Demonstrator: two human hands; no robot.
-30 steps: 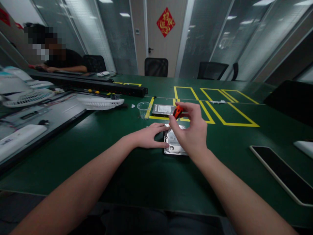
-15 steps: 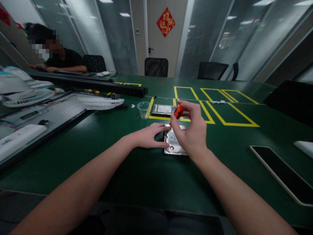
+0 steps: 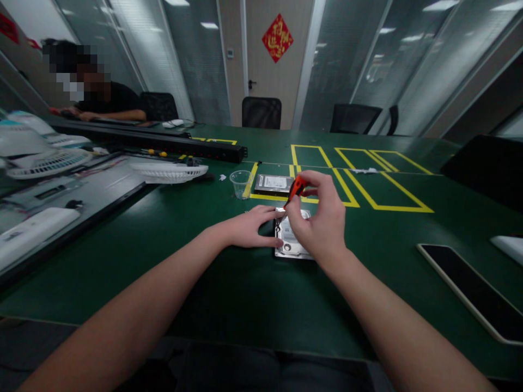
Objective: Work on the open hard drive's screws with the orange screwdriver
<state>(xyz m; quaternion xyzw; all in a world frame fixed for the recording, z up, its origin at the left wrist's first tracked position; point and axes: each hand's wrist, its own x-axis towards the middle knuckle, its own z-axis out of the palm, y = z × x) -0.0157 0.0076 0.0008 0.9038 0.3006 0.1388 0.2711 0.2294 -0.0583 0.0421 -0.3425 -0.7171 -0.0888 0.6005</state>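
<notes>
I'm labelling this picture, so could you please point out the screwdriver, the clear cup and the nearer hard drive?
Screwdriver (image 3: 296,188): head view, on its orange handle.
Clear cup (image 3: 241,187): head view, on its front wall.
Nearer hard drive (image 3: 289,235): head view, on its top face.

Forearms (image 3: 379,305) extended, left hand (image 3: 253,226) splayed — right hand (image 3: 322,218) arched, pinching

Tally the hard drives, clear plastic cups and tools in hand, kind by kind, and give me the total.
Hard drives, the near drive under the left hand and the far drive beyond: 2
Clear plastic cup: 1
Screwdriver in the right hand: 1
Total: 4
</notes>
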